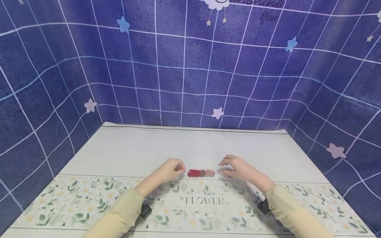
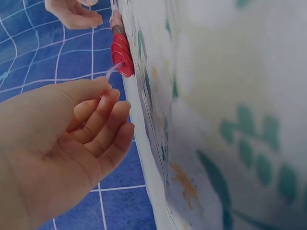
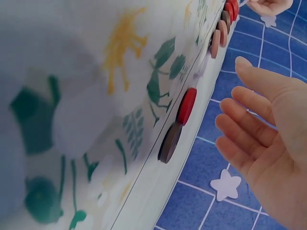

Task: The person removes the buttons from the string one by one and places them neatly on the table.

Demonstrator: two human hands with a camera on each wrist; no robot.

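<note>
A short row of buttons (image 1: 200, 173), red, brown and pink, lies threaded on a white string (image 2: 112, 72) on the floral tablecloth (image 1: 190, 145). My left hand (image 1: 175, 169) sits at the row's left end. In the left wrist view the left hand (image 2: 103, 93) pinches the string's end between thumb and forefinger, just short of the red buttons (image 2: 122, 57). My right hand (image 1: 230, 168) hovers at the row's right end. Seen from the right wrist, that hand (image 3: 249, 115) holds nothing, its fingers relaxed beside a loose red button (image 3: 186, 105) and a loose brown button (image 3: 170, 142).
The cloth bears the printed word FLOWER (image 1: 204, 200) near the front edge. A blue gridded backdrop (image 1: 190, 76) with paper stars walls in the table at the back and both sides.
</note>
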